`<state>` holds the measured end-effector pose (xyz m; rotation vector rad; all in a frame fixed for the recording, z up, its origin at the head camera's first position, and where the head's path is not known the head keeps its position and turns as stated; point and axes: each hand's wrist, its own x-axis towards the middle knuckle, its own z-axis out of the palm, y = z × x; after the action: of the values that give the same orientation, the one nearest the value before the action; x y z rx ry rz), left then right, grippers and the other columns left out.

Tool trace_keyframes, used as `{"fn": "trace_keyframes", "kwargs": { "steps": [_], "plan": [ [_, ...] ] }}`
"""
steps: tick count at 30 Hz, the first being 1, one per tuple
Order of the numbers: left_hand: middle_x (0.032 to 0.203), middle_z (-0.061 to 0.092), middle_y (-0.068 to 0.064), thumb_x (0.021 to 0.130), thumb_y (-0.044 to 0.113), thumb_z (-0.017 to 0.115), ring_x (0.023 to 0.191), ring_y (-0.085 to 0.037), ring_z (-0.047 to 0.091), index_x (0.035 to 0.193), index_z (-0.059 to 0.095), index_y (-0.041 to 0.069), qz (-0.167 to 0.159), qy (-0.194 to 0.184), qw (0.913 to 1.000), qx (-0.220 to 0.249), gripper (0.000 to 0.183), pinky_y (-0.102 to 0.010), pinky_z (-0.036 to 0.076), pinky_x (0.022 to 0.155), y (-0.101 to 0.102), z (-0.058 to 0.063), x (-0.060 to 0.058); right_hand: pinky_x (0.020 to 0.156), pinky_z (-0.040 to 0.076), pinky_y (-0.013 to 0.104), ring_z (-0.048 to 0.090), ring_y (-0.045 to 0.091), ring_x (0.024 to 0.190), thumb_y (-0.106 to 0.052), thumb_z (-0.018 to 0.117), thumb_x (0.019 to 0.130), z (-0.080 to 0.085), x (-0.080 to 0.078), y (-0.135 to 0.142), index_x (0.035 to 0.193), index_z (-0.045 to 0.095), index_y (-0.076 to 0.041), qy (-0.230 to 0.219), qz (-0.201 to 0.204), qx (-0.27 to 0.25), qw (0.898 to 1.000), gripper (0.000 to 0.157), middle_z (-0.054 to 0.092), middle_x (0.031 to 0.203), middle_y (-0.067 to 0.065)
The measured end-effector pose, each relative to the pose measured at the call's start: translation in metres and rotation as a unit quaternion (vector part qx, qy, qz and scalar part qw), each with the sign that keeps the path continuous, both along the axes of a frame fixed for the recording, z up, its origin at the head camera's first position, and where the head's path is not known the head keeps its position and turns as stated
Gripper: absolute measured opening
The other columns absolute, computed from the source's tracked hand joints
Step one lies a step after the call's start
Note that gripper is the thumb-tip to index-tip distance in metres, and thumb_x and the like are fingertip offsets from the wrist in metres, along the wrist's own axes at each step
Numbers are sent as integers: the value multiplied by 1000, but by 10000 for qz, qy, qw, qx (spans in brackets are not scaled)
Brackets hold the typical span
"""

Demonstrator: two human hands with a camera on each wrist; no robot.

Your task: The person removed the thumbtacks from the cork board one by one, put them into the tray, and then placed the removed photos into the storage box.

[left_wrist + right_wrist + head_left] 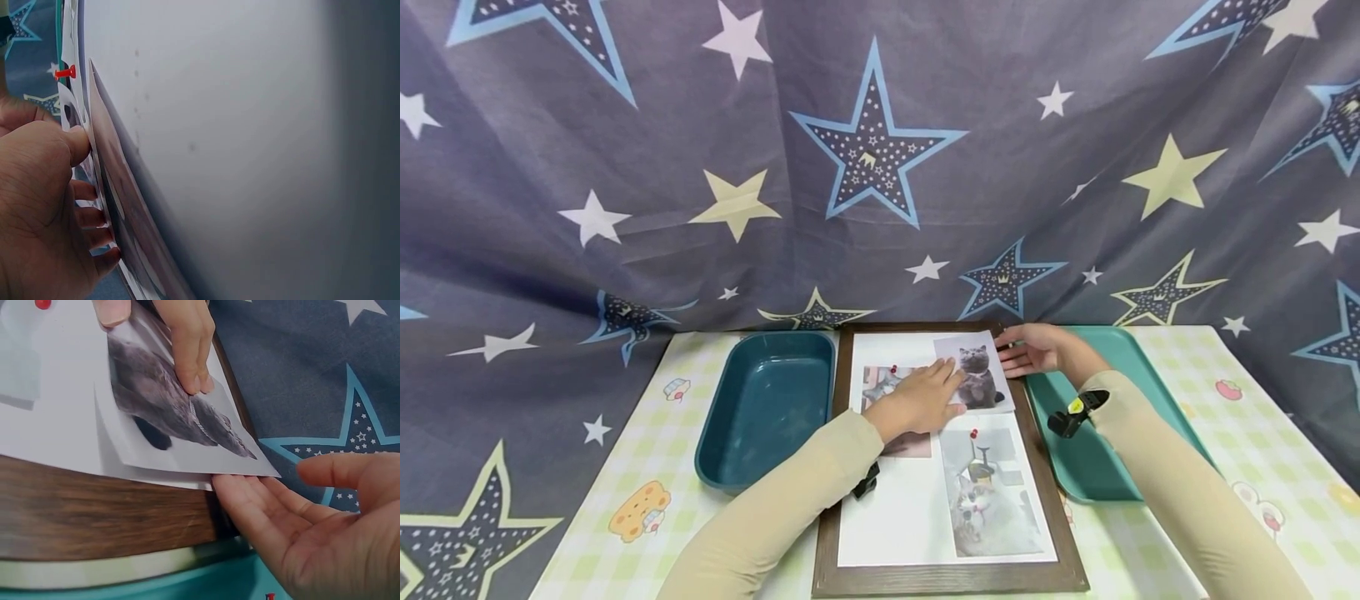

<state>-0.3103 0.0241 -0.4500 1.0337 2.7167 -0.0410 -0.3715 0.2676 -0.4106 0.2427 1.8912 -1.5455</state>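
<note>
A photo of a grey cat (pixel 981 387) lies at the upper right of a white board with a brown wooden frame (pixel 951 581). My left hand (pixel 917 400) presses this photo with outstretched fingers. At the photo's upper right corner is my right hand (pixel 1033 350), its fingers extended; in the right wrist view the fingertips (pixel 228 484) meet the edge of the board under the photo corner. Two more photos, a partly covered one (pixel 908 446) and one of a white cat (pixel 992 504), each carry a red push pin (pixel 974 433) at the top.
Left of the board stands a dark teal deep tray (pixel 763 417). A green shallow tray (pixel 1097 467) is on the right, under my right forearm; a red pin (pixel 270 596) shows in it. Behind the checked tablecloth (pixel 625 450) hangs a grey star-patterned curtain (pixel 820 258).
</note>
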Motion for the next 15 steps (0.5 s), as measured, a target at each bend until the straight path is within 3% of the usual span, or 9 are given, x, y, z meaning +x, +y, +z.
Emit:
{"fn": "trace_keyframes", "kwargs": {
  "steps": [8,12,15],
  "plan": [
    [172,9,-13,110,50,31,160,-29,11,165,17,13,-20,28,10000,-31,68,-41,19,128,0,0,2,90,56,29,62,16,93,-19,37,110,-7,3,-4,151,32,4,-116,-13,38,9999,47,47,133,18],
    [172,11,-13,110,49,31,160,-28,12,165,17,13,-19,96,9999,-58,67,-40,20,129,0,1,2,84,57,27,63,13,87,-16,40,108,-9,5,-6,148,34,4,-7,-1,82,10000,45,47,133,17],
    [172,11,-13,110,49,30,160,-29,12,165,17,12,-19,99,9999,-56,67,-40,19,129,0,2,1,81,57,26,65,11,83,-12,42,107,-10,4,-7,143,38,4,85,41,89,9999,40,53,123,14]
  ]
}}
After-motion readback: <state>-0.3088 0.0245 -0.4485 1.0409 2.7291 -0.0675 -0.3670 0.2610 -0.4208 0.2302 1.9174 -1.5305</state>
